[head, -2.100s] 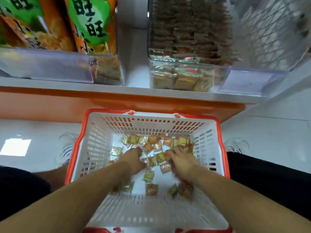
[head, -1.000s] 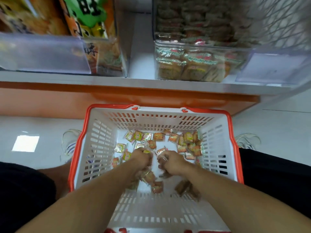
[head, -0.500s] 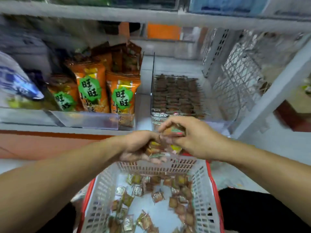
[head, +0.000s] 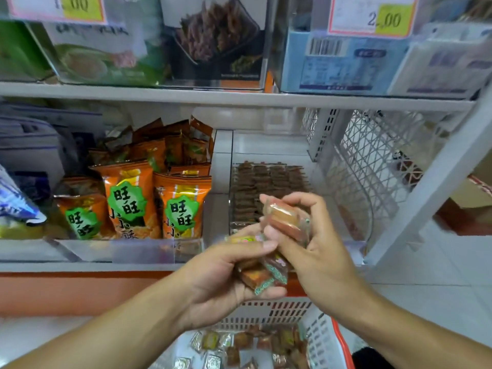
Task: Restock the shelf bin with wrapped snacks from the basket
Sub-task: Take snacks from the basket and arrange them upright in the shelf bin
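My left hand point(head: 221, 278) cups a small pile of wrapped snacks point(head: 262, 275) in front of the shelf. My right hand point(head: 314, 251) pinches one wrapped snack point(head: 283, 217) between thumb and fingers, just above the pile. Behind the hands stands the clear shelf bin point(head: 269, 187), holding rows of brown wrapped snacks. The white basket point(head: 319, 339) with a red rim sits below on the floor, with several wrapped snacks point(head: 239, 344) loose in its bottom.
Orange snack bags point(head: 149, 201) fill the bin to the left. A white wire mesh panel point(head: 372, 166) and a shelf post point(head: 431, 182) close the right side. Boxed goods with price tags point(head: 370, 17) sit on the upper shelf point(head: 239, 95).
Both hands came up out of the basket with snacks and now hold them before the shelf bin. The view tilted up from the basket to the shelves.
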Demonstrator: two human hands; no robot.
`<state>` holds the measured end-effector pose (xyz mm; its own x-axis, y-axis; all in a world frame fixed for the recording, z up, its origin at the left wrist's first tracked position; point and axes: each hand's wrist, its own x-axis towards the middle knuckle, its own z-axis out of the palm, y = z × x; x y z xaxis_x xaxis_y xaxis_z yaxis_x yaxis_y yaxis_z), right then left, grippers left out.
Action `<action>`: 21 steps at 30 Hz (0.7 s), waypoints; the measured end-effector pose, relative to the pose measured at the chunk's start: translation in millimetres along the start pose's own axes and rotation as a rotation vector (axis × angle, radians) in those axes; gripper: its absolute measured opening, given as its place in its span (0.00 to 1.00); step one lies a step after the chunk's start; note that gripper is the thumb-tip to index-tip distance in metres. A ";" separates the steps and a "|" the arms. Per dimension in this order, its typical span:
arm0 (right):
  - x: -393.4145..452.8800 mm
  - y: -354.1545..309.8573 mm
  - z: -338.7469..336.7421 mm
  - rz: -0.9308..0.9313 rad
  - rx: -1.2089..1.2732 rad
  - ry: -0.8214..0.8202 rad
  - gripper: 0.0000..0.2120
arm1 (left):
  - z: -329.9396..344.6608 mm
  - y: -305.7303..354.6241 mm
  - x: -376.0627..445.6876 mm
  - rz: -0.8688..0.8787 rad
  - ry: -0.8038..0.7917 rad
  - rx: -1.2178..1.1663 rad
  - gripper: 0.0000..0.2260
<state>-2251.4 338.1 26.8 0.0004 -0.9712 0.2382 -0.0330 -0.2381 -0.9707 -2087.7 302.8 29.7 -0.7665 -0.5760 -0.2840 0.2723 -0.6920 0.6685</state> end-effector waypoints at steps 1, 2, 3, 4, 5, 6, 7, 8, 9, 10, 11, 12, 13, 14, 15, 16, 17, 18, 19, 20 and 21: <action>1.3 -1.0 -1.0 0.028 0.018 0.017 0.16 | -0.2 -1.0 1.7 0.012 0.021 0.018 0.13; 3.7 -2.3 -2.9 0.048 0.029 0.038 0.15 | -1.0 -1.6 3.5 0.027 0.052 0.034 0.16; 6.2 -4.0 -4.9 0.065 0.045 0.062 0.14 | -2.1 -1.9 5.1 0.036 0.091 0.040 0.18; 8.9 -5.9 -7.0 0.082 0.070 0.083 0.14 | -3.9 -2.0 6.5 0.036 0.125 0.037 0.21; 11.7 -7.4 -9.2 0.102 0.106 0.093 0.15 | -5.1 -2.1 7.0 0.034 0.143 0.034 0.22; 14.4 -8.4 -11.2 0.128 0.141 0.094 0.16 | -6.1 -2.0 7.0 0.036 0.152 0.033 0.21; 15.9 -9.0 -12.9 0.155 0.168 0.091 0.17 | -7.0 -1.8 6.8 0.043 0.159 0.031 0.21; 17.2 -9.2 -14.1 0.177 0.186 0.088 0.17 | -7.9 -1.4 6.2 0.055 0.169 0.025 0.21; 17.3 -9.0 -14.9 0.193 0.196 0.089 0.17 | -9.1 -1.1 5.1 0.068 0.177 0.020 0.20; 17.1 -9.0 -15.4 0.201 0.189 0.099 0.17 | -9.8 -0.5 3.8 0.085 0.181 0.018 0.20; 16.5 -8.6 -15.5 0.206 0.169 0.111 0.18 | -10.8 0.2 2.6 0.097 0.177 0.022 0.21; 15.4 -8.0 -15.3 0.210 0.144 0.113 0.18 | -11.3 1.3 1.0 0.104 0.161 0.027 0.22; 13.9 -7.9 -14.3 0.217 0.123 0.103 0.17 | -11.4 2.3 -0.3 0.107 0.141 0.038 0.23; 12.4 -8.6 -13.3 0.227 0.110 0.086 0.16 | -11.6 3.2 -1.4 0.110 0.126 0.053 0.23; 11.1 -10.2 -12.0 0.239 0.103 0.069 0.15 | -11.6 3.8 -2.3 0.117 0.114 0.069 0.23; 10.1 -11.4 -11.1 0.247 0.096 0.055 0.15 | -11.0 4.1 -3.3 0.127 0.107 0.080 0.23; 8.7 -12.4 -10.4 0.254 0.083 0.044 0.16 | -9.9 3.5 -4.1 0.139 0.109 0.087 0.23; 7.8 -12.9 -9.7 0.257 0.062 0.039 0.16 | -8.5 2.3 -4.6 0.154 0.117 0.099 0.22; 7.2 -13.3 -8.5 0.263 0.040 0.042 0.17 | -7.0 1.1 -4.8 0.175 0.134 0.121 0.23; 6.6 -13.3 -7.8 0.274 0.022 0.049 0.17 | -5.5 -0.2 -4.8 0.198 0.154 0.151 0.25; 5.9 -12.8 -7.6 0.287 0.013 0.050 0.17 | -4.6 -1.6 -4.9 0.223 0.170 0.180 0.27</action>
<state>-2258.6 335.5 40.9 -0.0567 -0.9973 -0.0457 -0.0120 0.0465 -0.9988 -2081.8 304.7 26.9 -0.5874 -0.7794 -0.2181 0.3035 -0.4619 0.8334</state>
